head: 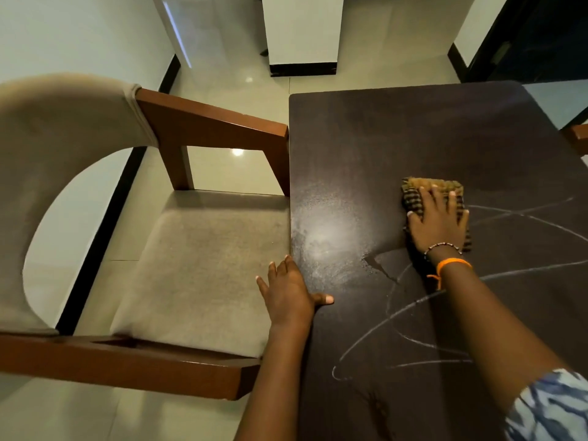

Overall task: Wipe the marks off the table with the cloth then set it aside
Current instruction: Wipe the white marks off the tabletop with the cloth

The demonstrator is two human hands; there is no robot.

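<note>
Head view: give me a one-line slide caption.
Right hand presses a striped cloth on the dark table beside white marks; left hand braces the edge.

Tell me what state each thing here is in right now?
cloth: folded, flat on the table, under the right hand.
table: partly wiped, a damp smear on the left.
chalk marks: uncleaned.
right hand: fingers spread, pressing the cloth.
left hand: resting on the table edge.
chair: unoccupied.
</note>
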